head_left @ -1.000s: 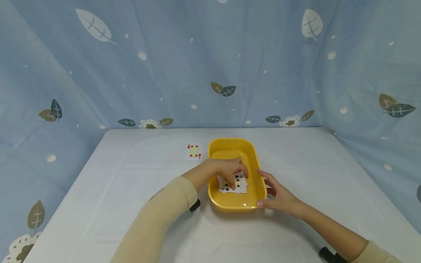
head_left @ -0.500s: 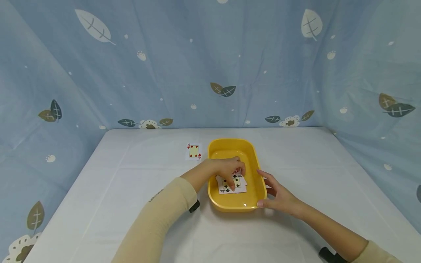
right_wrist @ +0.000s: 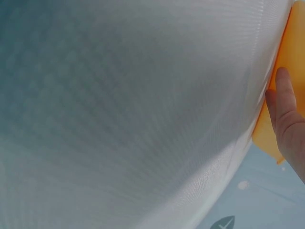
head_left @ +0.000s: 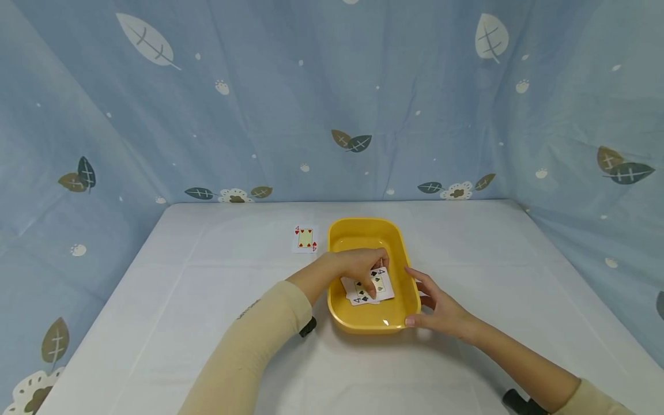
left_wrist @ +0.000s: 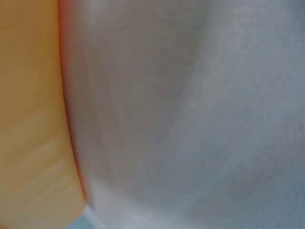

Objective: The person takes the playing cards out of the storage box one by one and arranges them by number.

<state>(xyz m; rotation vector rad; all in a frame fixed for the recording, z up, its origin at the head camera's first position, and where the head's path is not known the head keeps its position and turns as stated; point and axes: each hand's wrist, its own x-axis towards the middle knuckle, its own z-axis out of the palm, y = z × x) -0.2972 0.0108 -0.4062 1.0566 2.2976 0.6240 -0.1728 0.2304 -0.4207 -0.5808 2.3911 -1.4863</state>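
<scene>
In the head view, my left hand (head_left: 360,263) reaches over the left rim of a yellow plastic tray (head_left: 363,317). Its fingers and thumb pinch a four of spades playing card (head_left: 385,291), thumb across the face and fingers curled at the far edge. Other cards peek out beneath that one. My right hand (head_left: 441,311) rests against the tray's right side, thumb at the near corner and fingers spread along the outer wall. The right wrist view shows straight fingers (right_wrist: 286,98) touching that wall. Only the tray's outside shows in the left wrist view, not the left hand.
A four of hearts card (head_left: 305,238) lies face up on the white-covered table (head_left: 233,294), left of the tray's far end. Blue cloth (head_left: 290,104) with leaf prints hangs behind and around the table. A black wrist device (head_left: 308,327) shows beside the left sleeve.
The four of spades has turned and shifted slightly right under my left hand, whose fingers have drawn in and then moved a little right. My right hand and the tray stay put.
</scene>
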